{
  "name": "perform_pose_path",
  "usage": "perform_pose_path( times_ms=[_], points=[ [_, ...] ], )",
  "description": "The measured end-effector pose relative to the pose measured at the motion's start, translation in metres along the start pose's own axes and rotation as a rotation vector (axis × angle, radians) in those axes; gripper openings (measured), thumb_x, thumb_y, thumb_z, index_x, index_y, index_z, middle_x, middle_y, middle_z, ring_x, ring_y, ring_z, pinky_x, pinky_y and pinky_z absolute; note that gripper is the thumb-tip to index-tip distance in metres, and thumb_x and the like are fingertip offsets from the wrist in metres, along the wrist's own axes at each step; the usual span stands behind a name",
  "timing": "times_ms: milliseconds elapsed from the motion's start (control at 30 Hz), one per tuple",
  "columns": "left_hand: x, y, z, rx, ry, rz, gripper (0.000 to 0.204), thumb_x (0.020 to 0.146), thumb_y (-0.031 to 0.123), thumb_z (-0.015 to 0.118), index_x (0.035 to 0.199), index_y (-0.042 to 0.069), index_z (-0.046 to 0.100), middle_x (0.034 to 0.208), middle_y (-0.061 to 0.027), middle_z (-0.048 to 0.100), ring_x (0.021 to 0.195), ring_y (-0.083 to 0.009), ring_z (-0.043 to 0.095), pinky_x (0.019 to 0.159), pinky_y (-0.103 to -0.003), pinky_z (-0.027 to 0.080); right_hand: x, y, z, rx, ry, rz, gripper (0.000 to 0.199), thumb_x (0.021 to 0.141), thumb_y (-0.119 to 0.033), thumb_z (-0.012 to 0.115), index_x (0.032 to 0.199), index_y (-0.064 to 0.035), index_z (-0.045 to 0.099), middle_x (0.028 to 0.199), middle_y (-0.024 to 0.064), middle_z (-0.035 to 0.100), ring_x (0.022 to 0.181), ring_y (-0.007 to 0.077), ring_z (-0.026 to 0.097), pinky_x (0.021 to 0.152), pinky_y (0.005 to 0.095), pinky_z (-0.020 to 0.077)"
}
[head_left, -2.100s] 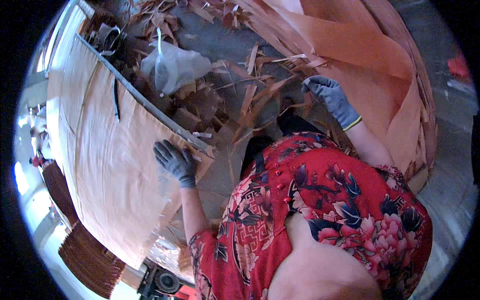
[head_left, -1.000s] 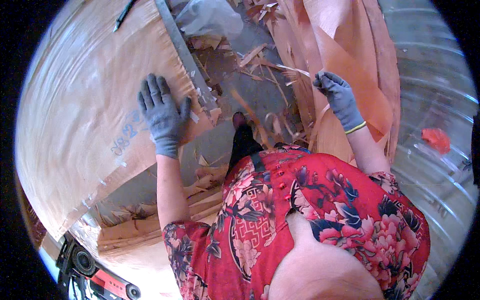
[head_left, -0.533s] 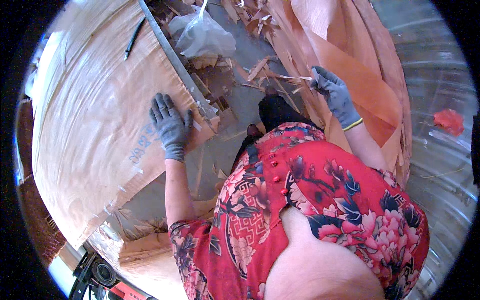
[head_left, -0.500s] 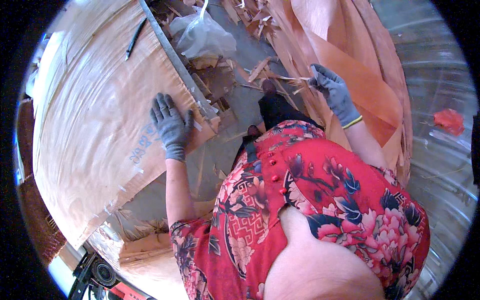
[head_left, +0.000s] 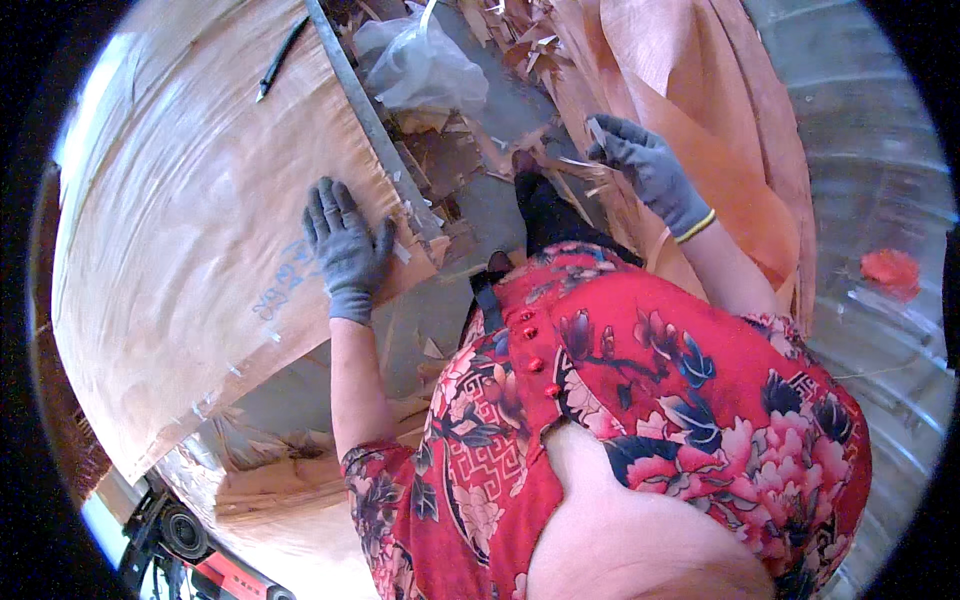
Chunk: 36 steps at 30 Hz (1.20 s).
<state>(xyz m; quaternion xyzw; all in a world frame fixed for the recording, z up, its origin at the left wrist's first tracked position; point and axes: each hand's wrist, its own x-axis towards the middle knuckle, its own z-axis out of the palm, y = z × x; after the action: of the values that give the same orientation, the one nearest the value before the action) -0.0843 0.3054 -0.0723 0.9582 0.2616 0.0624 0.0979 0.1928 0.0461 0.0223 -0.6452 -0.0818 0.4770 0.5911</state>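
My left hand (head_left: 348, 245), in a grey glove, lies flat on a large pale wood veneer sheet (head_left: 200, 240), close to its corner. The fingers are spread and hold nothing. Blue handwritten marks (head_left: 285, 285) show on the sheet beside the wrist. To the right, above the floor, my gloved right hand (head_left: 655, 175) is closed in a pinch. A small flat pale piece (head_left: 597, 132) sticks out between its thumb and fingers; its exact kind is unclear. A dark, slim cutter-like tool (head_left: 282, 58) lies on the sheet farther off.
A grey straight bar (head_left: 365, 110) runs along the sheet's right edge. Beyond it are a clear plastic bag (head_left: 425, 65) and broken veneer scraps (head_left: 540, 55). Large orange-brown veneer sheets (head_left: 690, 130) stand at right. A red bundle (head_left: 890, 273) lies on the floor; a vehicle wheel (head_left: 183, 530) shows lower left.
My right hand has shifted slightly left and up, still pinching the pale piece. The left hand stays flat on the veneer sheet. The view has tilted a little.
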Motion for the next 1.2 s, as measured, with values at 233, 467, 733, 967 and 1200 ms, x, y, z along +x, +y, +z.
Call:
perform_pose_path(
  times_ms=[233,467,733,967,1200],
  points=[
    [0.002,-0.005,-0.012,-0.037,0.000,-0.006,0.076,0.076,0.044,0.051,0.130,-0.003,0.026,0.137,-0.0209,0.024,0.127,-0.0373,0.022,0.104,-0.047,0.014,0.000,-0.013,0.017,-0.119,0.086,0.093,0.034,0.085,-0.019,0.054,0.113,-0.0002,0.052,0.093,0.0053,0.062,0.082,0.0135,0.059,0.075,0.0264,0.0460],
    [-0.024,-0.026,-0.033,-0.037,-0.016,-0.005,0.077,0.075,0.044,0.053,0.129,-0.005,0.028,0.136,-0.0241,0.025,0.126,-0.0405,0.022,0.102,-0.051,0.015,-0.016,-0.005,0.042,-0.034,0.097,-0.024,0.023,0.083,-0.018,0.058,0.099,-0.0007,0.059,0.092,0.0080,0.063,0.084,0.0162,0.060,0.076,0.0287,0.0467],
    [-0.060,-0.063,-0.046,-0.069,-0.126,-0.009,0.077,0.078,0.045,0.047,0.132,-0.004,0.023,0.139,-0.0233,0.019,0.129,-0.0390,0.014,0.106,-0.046,0.009,-0.052,0.022,0.005,0.091,0.312,-0.090,0.017,0.082,-0.017,0.059,0.091,-0.0027,0.060,0.087,0.0065,0.062,0.083,0.0143,0.059,0.076,0.0268,0.0462],
    [-0.112,-0.065,-0.053,-0.183,0.003,-0.555,0.065,0.086,0.037,0.039,0.135,0.000,0.017,0.143,-0.0167,0.011,0.131,-0.0359,0.006,0.106,-0.040,0.006,-0.025,0.016,-0.003,-0.040,0.255,-0.236,0.015,0.081,-0.010,0.059,0.093,-0.0006,0.062,0.083,0.0059,0.063,0.078,0.0140,0.058,0.075,0.0264,0.0458],
    [-0.183,-0.069,-0.016,0.142,-0.042,-0.605,0.069,0.086,0.040,0.033,0.136,-0.001,0.011,0.143,-0.0161,0.010,0.131,-0.0376,0.005,0.106,-0.045,0.003,0.035,-0.057,0.080,-0.166,-0.085,-0.359,0.025,0.081,-0.002,0.055,0.106,0.0021,0.057,0.098,0.0058,0.060,0.084,0.0143,0.059,0.077,0.0264,0.0474]
  ],
)
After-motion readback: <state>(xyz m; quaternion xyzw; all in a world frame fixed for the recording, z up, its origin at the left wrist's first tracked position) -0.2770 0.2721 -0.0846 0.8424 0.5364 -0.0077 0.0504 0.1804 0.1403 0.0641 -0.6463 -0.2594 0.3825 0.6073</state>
